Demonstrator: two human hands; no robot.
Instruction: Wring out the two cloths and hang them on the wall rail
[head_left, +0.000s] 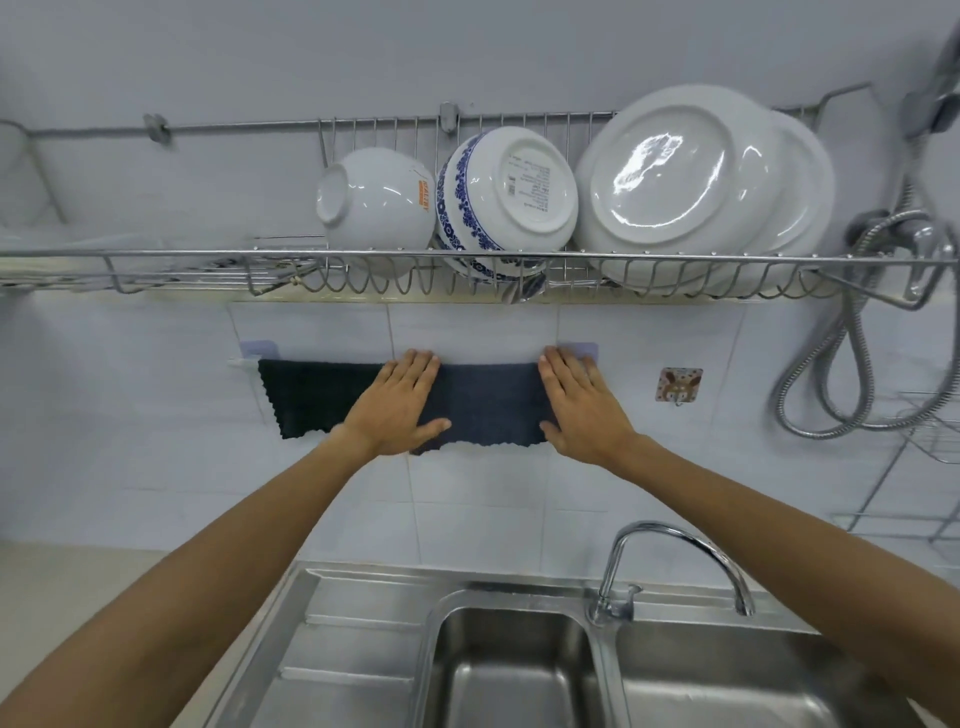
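Two dark cloths hang side by side over a white wall rail (240, 361) below a wire dish rack (156, 254): a black cloth (311, 397) and a blue-grey cloth (491, 402). The left hand (400, 408) and right hand (576, 410) lie flat and open on the blue-grey cloth's two ends, gripping nothing. Uneven smoothing could slide it off, likely into the sink (519, 670) below, which looks empty. The rack holds a white bowl (374, 200), a blue-patterned bowl (506, 195) and plates (691, 182).

bowls (447, 200) on rack (208, 254) (sink (519, 670) below)
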